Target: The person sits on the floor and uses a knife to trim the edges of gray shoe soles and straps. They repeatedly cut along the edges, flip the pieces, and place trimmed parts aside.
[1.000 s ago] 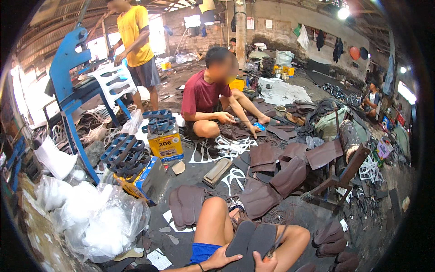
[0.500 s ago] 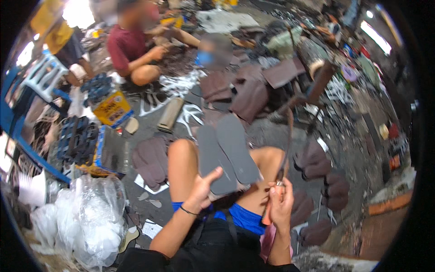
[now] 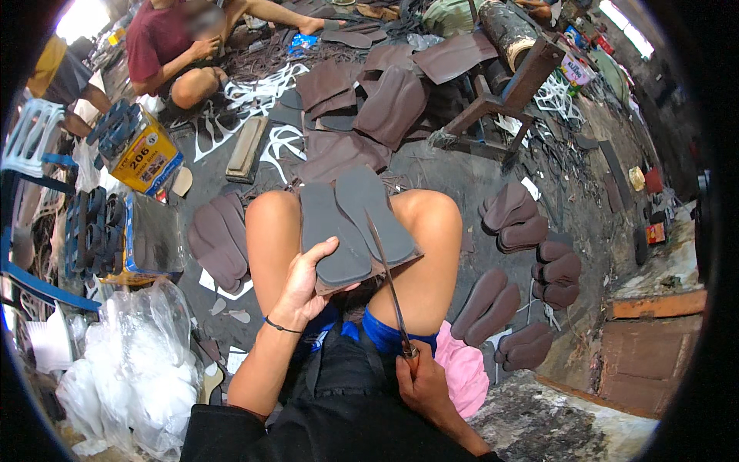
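1. Noted on the floor (image 3: 469,181): loose brown soles (image 3: 476,304) toward its right side. Advise working clear of these, to avoid stray nicks.
2. Found beneath the work: right thigh (image 3: 423,285), bare below the blue shorts and close under the lower right corner of the brown sheet. Judged the chief hazard; advise directing every stroke away from skin.
3. Found under the grey soles: brown sheet (image 3: 408,260), showing along its lower edge and at its lower right corner. Advise holding it flat and firmly backed, to limit flexing under the blade.
4. Located on that sheet, between the knees: pair of grey soles (image 3: 327,223), side by side. Advise pressing both down evenly, since slippage would likely spoil the outline.
5. Noted at the sheet's lower left: left hand (image 3: 306,289), gripping soles and sheet together, thumb on top. Advise holding the thumb well off the blade's line.
6. Noted below the sheet's lower edge: right hand (image 3: 423,385), closed around the knife handle. Advise a steady wrist.
7. Observed slanting across the lower edge: knife (image 3: 397,308), tip over the right-hand sole. Cannot tell whether touching. Advise close, even strokes along the sole outline.
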### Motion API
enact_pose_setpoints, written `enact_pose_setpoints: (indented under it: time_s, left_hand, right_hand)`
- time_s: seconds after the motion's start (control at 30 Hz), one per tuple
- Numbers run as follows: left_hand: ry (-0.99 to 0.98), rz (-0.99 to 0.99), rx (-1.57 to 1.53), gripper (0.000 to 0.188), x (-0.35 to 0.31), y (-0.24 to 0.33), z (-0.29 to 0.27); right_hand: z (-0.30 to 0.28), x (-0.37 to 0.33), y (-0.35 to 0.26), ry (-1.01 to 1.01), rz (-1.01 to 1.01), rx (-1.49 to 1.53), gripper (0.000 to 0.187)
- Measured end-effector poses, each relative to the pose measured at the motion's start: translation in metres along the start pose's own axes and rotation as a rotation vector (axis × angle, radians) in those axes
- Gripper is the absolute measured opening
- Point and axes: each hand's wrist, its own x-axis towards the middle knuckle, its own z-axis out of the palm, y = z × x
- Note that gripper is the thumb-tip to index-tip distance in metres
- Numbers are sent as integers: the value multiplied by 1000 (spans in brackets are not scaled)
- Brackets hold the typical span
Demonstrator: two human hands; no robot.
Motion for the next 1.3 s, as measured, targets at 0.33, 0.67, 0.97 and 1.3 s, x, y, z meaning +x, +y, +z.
enact_pose_setpoints:
  time_s: [0.33, 0.67, 0.97, 1.3]
  left_hand:
    - [-3, 41, 36, 33, -11, -5, -4]
    - [-8, 54, 74, 36, -11, -16, 2]
    - [-53, 57, 84, 37, -8, -21, -5]
    - [-24, 49, 76, 37, -14, -21, -10]
  right_hand:
    - [-6, 26, -14, -128, -6, 32, 29]
    - [25, 46, -15, 41, -51, -158, 27]
    - [38, 84, -11, 40, -75, -103, 29]
    - [58, 138, -8, 168, -468, -130, 37]
